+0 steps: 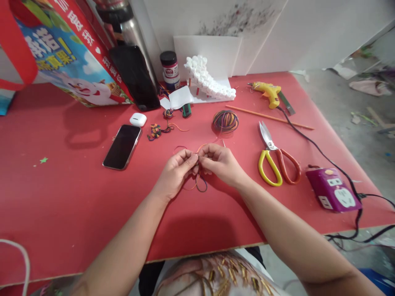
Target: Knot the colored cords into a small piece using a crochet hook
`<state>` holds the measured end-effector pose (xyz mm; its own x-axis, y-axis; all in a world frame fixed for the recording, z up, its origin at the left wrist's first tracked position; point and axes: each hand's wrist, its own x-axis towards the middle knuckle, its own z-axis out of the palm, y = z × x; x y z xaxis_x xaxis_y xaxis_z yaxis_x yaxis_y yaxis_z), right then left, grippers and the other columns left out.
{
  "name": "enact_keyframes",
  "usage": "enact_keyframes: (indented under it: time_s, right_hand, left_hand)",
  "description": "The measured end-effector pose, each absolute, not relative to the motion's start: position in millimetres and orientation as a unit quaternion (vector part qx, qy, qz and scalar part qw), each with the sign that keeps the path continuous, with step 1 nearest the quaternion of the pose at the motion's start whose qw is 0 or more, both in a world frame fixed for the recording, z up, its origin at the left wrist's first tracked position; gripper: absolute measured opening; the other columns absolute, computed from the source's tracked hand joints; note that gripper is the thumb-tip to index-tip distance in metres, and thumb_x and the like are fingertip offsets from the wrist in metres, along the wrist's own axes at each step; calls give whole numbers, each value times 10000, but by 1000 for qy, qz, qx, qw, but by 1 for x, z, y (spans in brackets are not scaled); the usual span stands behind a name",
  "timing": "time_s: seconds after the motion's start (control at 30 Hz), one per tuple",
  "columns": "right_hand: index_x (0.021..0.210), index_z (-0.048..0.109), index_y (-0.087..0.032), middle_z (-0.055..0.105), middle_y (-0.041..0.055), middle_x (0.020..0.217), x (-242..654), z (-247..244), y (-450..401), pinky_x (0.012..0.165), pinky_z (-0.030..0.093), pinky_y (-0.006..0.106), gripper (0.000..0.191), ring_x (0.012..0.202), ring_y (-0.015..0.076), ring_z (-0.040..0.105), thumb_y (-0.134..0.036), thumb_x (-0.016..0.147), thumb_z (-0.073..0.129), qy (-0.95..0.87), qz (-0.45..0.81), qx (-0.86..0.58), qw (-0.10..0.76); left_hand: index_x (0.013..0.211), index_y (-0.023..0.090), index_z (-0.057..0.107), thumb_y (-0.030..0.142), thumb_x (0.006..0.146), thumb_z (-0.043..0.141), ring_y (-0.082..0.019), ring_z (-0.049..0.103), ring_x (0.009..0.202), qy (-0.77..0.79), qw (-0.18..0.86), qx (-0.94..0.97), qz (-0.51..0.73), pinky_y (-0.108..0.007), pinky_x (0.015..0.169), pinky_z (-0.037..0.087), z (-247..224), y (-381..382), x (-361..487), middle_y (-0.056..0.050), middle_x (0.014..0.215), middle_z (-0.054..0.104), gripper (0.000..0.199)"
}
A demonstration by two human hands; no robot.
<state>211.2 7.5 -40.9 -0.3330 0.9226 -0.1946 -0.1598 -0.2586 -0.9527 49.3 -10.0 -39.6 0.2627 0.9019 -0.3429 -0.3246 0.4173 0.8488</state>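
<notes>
My left hand (pixel 180 170) and my right hand (pixel 220 162) meet over the red table, fingertips pinched close together. Between them run thin coloured cords (pixel 202 184), orange and dark, with loops hanging below the fingers and a strand curving out above. The exact spot where the fingers grip is partly hidden. Just beyond my hands lies a wound ball of multicoloured cord (pixel 225 121). A small knotted piece of orange, green and dark cord (pixel 156 130) rests to the left, beside a little cord bundle (pixel 168 114).
Scissors (pixel 270 154) with yellow and red handles lie right of my hands, near a purple power socket (pixel 335 190). A yellow glue gun (pixel 268 92), trailing a black cable, and an orange stick (pixel 271 118) lie behind. Leftward are a phone (pixel 122 146) and a white earbud case (pixel 138 119).
</notes>
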Motion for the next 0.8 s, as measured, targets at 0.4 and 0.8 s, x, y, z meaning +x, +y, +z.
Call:
enact_keyframes:
  time_s: [0.4, 0.8]
  right_hand:
    - [818, 586, -212, 689, -44, 611, 210, -48, 8, 544, 507, 258, 122, 536, 117, 647, -229, 796, 705, -470, 708, -361, 385]
    - [773, 589, -217, 645, -60, 557, 195, -45, 0, 525, 452, 243, 86, 504, 104, 565, -212, 737, 667, -371, 726, -376, 440]
  left_hand:
    - [755, 174, 628, 360, 814, 799, -120, 565, 604, 449, 718, 365, 387, -263, 624, 444, -34, -8, 43, 0, 649, 648, 259]
    - [723, 160, 640, 295, 753, 844, -121, 581, 578, 427, 741, 298, 424, -240, 583, 444, -37, -5, 45, -11, 632, 639, 246]
